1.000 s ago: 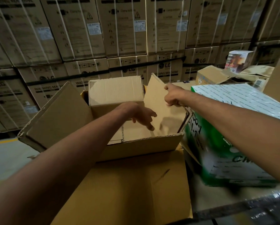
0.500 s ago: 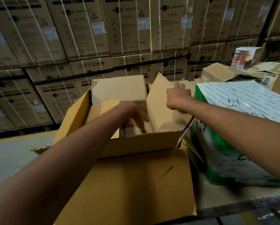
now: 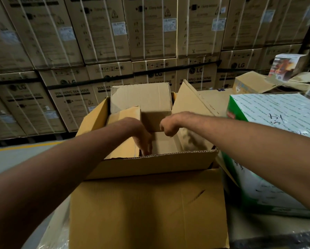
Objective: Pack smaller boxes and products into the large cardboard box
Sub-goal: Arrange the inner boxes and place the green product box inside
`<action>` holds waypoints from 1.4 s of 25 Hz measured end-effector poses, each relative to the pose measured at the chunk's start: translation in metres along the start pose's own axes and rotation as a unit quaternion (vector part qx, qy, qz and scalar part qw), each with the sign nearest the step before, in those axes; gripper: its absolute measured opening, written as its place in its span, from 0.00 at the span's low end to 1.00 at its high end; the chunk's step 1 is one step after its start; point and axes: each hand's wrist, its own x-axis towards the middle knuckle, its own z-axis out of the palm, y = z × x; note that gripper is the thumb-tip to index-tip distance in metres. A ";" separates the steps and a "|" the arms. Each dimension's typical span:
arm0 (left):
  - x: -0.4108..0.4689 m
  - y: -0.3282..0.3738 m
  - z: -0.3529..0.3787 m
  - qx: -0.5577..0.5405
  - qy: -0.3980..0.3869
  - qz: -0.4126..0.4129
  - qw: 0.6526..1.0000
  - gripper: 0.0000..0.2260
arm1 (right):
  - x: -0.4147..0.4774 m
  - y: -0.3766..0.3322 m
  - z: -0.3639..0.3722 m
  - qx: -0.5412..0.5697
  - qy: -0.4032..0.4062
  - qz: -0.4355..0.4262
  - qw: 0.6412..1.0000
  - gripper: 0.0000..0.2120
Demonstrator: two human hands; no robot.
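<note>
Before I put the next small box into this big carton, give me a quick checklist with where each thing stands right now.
1. Flaps of the large box open: ok; the right flap stands up.
2. Free room inside: ok; a bare gap shows beside the brown box already inside.
3. Left hand free: cannot tell; its fingers reach down inside.
4. Right hand free: cannot tell; it is curled at the brown box's lower edge.
5. Next item nearby: ok; the green and white box sits beside it on the right.

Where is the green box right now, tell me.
In the head view the green box stands on the right, close beside the open cardboard box, under the person's right forearm. Loose cartons lie behind it.
</note>
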 end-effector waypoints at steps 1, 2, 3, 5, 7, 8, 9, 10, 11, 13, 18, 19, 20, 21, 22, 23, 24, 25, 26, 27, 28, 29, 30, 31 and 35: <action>-0.001 0.001 0.004 0.014 -0.006 -0.008 1.000 0.22 | 0.006 -0.006 -0.001 0.015 -0.019 -0.005 1.000 0.08; -0.003 0.000 0.006 0.016 0.004 -0.012 1.000 0.21 | 0.013 -0.012 -0.002 0.042 -0.034 -0.016 0.998 0.08; -0.007 -0.002 0.007 0.006 0.020 -0.012 1.000 0.21 | 0.017 -0.019 -0.002 0.073 -0.057 -0.028 0.995 0.12; -0.022 -0.012 0.005 -0.027 0.064 -0.003 0.998 0.20 | 0.020 -0.033 -0.007 0.197 -0.086 -0.071 0.974 0.12; -0.045 -0.034 0.003 -0.069 0.104 -0.007 0.992 0.18 | 0.019 -0.048 -0.022 0.305 -0.055 -0.141 0.940 0.05; -0.057 -0.048 0.004 -0.087 0.124 -0.021 0.988 0.18 | 0.018 -0.055 -0.034 0.333 -0.030 -0.168 0.927 0.04; -0.070 -0.064 0.007 -0.106 0.145 -0.040 0.983 0.18 | 0.020 -0.065 -0.045 0.344 -0.015 -0.184 0.921 0.05; -0.081 -0.080 0.011 -0.124 0.170 -0.063 0.976 0.20 | 0.022 -0.075 -0.055 0.357 -0.007 -0.195 0.913 0.09; -0.092 -0.098 0.017 -0.140 0.199 -0.084 0.966 0.20 | 0.026 -0.086 -0.064 0.367 -0.003 -0.200 0.908 0.16; -0.102 -0.132 0.038 -0.182 0.253 -0.131 0.941 0.16 | 0.033 -0.110 -0.075 0.366 0.014 -0.210 0.907 0.32; -0.088 -0.165 0.104 -0.305 0.296 -0.204 0.882 0.14 | 0.043 -0.173 -0.076 0.249 0.011 -0.245 0.937 0.42; -0.085 -0.168 0.111 -0.310 0.311 -0.203 0.875 0.14 | 0.046 -0.181 -0.073 0.237 0.005 -0.240 0.942 0.42; -0.084 -0.169 0.113 -0.313 0.319 -0.200 0.872 0.14 | 0.049 -0.186 -0.069 0.231 0.002 -0.236 0.944 0.43; -0.085 -0.169 0.112 -0.312 0.319 -0.199 0.873 0.13 | 0.051 -0.188 -0.066 0.227 0.002 -0.233 0.946 0.44; -0.086 -0.168 0.109 -0.307 0.313 -0.202 0.876 0.13 | 0.053 -0.186 -0.064 0.224 0.004 -0.229 0.947 0.45; -0.088 -0.166 0.106 -0.296 0.304 -0.207 0.881 0.12 | 0.053 -0.181 -0.063 0.220 0.007 -0.226 0.949 0.45; -0.090 -0.163 0.101 -0.284 0.293 -0.211 0.888 0.12 | 0.053 -0.175 -0.063 0.219 0.009 -0.222 0.950 0.45; -0.091 -0.159 0.096 -0.270 0.288 -0.211 0.894 0.13 | 0.051 -0.167 -0.064 0.223 0.011 -0.219 0.950 0.44; -0.091 -0.155 0.090 -0.254 0.287 -0.207 0.900 0.13 | 0.048 -0.159 -0.065 0.232 0.012 -0.218 0.948 0.43; -0.091 -0.151 0.085 -0.236 0.287 -0.203 0.906 0.14 | 0.045 -0.152 -0.066 0.244 0.014 -0.218 0.945 0.42; -0.089 -0.149 0.081 -0.220 0.287 -0.200 0.910 0.14 | 0.042 -0.144 -0.068 0.260 0.016 -0.220 0.940 0.41; -0.088 -0.147 0.078 -0.205 0.287 -0.197 0.915 0.14 | 0.039 -0.137 -0.068 0.282 0.013 -0.222 0.933 0.40; -0.085 -0.146 0.076 -0.191 0.288 -0.197 0.917 0.15 | 0.036 -0.131 -0.068 0.299 0.008 -0.222 0.928 0.39; -0.083 -0.144 0.075 -0.182 0.290 -0.198 0.919 0.15 | 0.032 -0.125 -0.067 0.309 0.005 -0.220 0.925 0.39; -0.082 -0.140 0.073 -0.168 0.293 -0.217 0.916 0.20 | 0.020 -0.110 -0.060 0.308 -0.001 -0.212 0.927 0.38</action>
